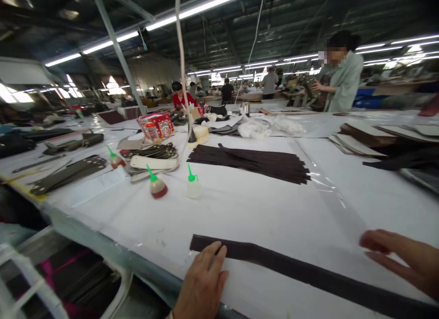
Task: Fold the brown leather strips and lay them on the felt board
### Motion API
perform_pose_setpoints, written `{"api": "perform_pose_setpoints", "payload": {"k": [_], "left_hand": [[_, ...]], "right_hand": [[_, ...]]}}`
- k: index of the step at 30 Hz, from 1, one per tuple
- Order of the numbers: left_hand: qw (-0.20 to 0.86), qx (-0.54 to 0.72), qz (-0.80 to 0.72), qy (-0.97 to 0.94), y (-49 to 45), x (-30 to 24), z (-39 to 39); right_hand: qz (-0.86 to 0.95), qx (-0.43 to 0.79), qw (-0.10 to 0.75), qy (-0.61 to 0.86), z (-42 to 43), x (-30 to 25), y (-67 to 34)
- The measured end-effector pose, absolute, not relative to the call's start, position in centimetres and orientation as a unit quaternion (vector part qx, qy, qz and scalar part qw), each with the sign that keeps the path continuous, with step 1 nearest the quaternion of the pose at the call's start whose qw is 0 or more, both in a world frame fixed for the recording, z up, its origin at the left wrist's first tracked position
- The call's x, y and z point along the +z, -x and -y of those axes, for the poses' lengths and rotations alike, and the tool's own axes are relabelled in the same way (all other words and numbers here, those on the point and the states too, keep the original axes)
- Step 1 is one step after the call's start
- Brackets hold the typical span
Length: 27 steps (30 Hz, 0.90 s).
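A long dark brown strip (291, 267), leather-like, lies along the front of the white-covered table and runs out of view at the lower right. My left hand (204, 280) rests near its left end, fingers stretched out and laid on the strip. Over the table at the right, my right hand (408, 259) is apart from the strip, slightly blurred. Its thumb and fingers are spread, and I see nothing between them. Beyond the strip lies a bundle of similar dark strips (250, 163).
Green-tipped squeeze bottles (158, 187) stand left of centre, by a pile of cream straps (154, 162). Olive straps (70, 172) lie farther left. Stacked panels (366, 138) sit at the right. A white chair frame (30, 282) is below the table edge (103, 246). A person (346, 76) stands across the table.
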<state>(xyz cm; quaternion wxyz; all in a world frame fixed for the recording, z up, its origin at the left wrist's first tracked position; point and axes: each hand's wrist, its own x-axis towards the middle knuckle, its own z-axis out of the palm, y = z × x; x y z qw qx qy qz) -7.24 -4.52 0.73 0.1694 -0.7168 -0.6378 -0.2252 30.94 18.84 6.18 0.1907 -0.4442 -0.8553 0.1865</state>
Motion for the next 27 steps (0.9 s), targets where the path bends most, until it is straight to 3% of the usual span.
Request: {"api": "perform_pose_setpoints", "payload": {"k": [5, 10, 16, 22, 27], "left_hand": [[0.156, -0.270, 0.664, 0.680, 8.6, 0.9, 5.1], [0.187, -0.222, 0.670, 0.684, 11.4, 0.4, 6.1], [0.200, -0.191, 0.660, 0.698, 12.8, 0.1, 6.7], [0.207, -0.197, 0.653, 0.701, 13.1, -0.1, 6.8], [0.214, -0.213, 0.649, 0.698, 13.4, -0.6, 6.9]], "right_hand": [[0.920, 0.241, 0.091, 0.295, -11.4, 7.5, -13.0], [0.952, 0.170, 0.031, 0.254, -6.8, 7.1, -1.9], [0.950, 0.108, -0.016, 0.292, -5.9, 6.0, 1.5], [0.932, 0.177, -0.054, 0.311, -7.1, 6.1, 2.7], [0.929, 0.208, -0.038, 0.304, -8.2, 5.4, 3.2]]}}
